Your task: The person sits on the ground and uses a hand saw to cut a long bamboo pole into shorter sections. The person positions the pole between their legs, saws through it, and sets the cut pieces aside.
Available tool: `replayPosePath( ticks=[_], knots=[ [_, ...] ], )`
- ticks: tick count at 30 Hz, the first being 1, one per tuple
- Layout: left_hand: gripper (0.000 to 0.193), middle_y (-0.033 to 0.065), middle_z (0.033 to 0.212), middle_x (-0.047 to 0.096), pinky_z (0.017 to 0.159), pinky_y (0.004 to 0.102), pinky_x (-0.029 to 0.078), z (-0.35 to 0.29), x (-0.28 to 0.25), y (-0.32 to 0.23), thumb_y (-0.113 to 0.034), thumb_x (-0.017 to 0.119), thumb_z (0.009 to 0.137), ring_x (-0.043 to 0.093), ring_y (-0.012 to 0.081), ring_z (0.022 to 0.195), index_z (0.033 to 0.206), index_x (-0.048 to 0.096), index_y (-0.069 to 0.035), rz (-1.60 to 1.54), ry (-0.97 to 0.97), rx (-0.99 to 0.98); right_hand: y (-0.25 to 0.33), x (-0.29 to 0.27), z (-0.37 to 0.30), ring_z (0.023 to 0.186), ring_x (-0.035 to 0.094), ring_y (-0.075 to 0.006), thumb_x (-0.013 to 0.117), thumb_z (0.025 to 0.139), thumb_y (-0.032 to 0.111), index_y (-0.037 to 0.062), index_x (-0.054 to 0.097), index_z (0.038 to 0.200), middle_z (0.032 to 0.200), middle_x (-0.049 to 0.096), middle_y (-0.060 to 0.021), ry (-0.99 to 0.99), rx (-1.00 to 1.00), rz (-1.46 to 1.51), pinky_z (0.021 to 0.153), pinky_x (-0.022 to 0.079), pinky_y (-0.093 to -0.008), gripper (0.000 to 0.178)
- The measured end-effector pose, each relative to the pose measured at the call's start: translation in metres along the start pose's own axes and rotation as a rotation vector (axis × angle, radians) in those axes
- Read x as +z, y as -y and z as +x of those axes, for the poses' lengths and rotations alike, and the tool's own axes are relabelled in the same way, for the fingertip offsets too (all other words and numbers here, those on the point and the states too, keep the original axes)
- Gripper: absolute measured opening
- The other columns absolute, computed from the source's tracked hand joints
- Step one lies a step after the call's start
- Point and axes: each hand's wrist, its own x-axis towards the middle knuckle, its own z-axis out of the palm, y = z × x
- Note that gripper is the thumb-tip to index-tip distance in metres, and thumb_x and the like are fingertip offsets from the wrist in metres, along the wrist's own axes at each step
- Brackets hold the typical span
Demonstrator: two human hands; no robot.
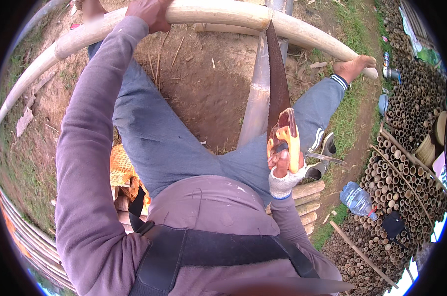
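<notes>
A long pale bamboo pole point(218, 16) runs across the far side in front of me, curved by the lens. My left hand point(152, 12) is closed around it, left of the middle. My right hand point(285, 177), in a white glove with bare fingertips, grips the orange handle of a handsaw point(279, 74). The saw's brown blade points away from me, its tip against the pole at a dark line. Below the pole, a grey bamboo pole point(255, 106) slants toward me between my legs. My bare right foot point(354, 67) is at the pole's right end.
Stacked bamboo pieces point(396, 163) fill the right side, with a clear plastic bottle point(356, 199) and a black cap-like item point(393, 224) on them. A flat metal blade point(327, 158) and a dark shoe point(328, 144) are beside my right leg. Orange mesh point(121, 165) lies left of me.
</notes>
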Motion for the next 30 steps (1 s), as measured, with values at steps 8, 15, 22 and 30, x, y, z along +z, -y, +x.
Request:
replayPosePath(
  ticks=[8, 15, 22, 30],
  knots=[
    [0.068, 0.0145, 0.112, 0.075, 0.089, 0.0504, 0.060, 0.007, 0.009, 0.006, -0.035, 0.086, 0.069, 0.074, 0.0374, 0.104, 0.130, 0.060, -0.018, 0.042, 0.011, 0.026, 0.014, 0.104, 0.195, 0.059, 0.062, -0.0097, 0.077, 0.102, 0.023, -0.0031, 0.066, 0.103, 0.074, 0.067, -0.0035, 0.001, -0.083, 0.015, 0.051, 0.049, -0.0283, 0.029],
    [0.058, 0.0208, 0.103, 0.075, 0.084, 0.0532, 0.058, 0.001, 0.002, 0.001, -0.037, 0.087, 0.064, 0.074, 0.0418, 0.099, 0.113, 0.068, -0.014, 0.004, -0.058, 0.037, -0.001, -0.009, -0.014, 0.055, 0.061, -0.0117, 0.072, 0.102, 0.015, -0.0032, 0.058, 0.102, 0.067, 0.062, -0.0050, -0.028, 0.029, 0.040, 0.053, 0.052, -0.0276, 0.023],
    [0.069, 0.0139, 0.112, 0.076, 0.090, 0.0504, 0.060, 0.016, 0.006, -0.005, -0.036, 0.087, 0.069, 0.074, 0.0370, 0.105, 0.131, 0.060, -0.017, 0.093, 0.045, 0.021, 0.016, 0.099, 0.207, 0.055, 0.061, -0.0086, 0.077, 0.102, 0.022, 0.0003, 0.067, 0.100, 0.071, 0.066, -0.0031, 0.054, 0.015, 0.086, 0.048, 0.048, -0.0269, 0.024],
    [0.064, 0.0094, 0.114, 0.077, 0.090, 0.0496, 0.060, 0.002, 0.016, 0.018, -0.034, 0.086, 0.074, 0.075, 0.0341, 0.106, 0.129, 0.058, -0.017, 0.075, -0.020, 0.048, 0.005, -0.001, 0.005, 0.054, 0.060, -0.0116, 0.067, 0.105, 0.014, -0.0010, 0.056, 0.096, 0.064, 0.059, -0.0054, 0.038, 0.022, 0.023, 0.053, 0.051, -0.0284, 0.021]
  ],
)
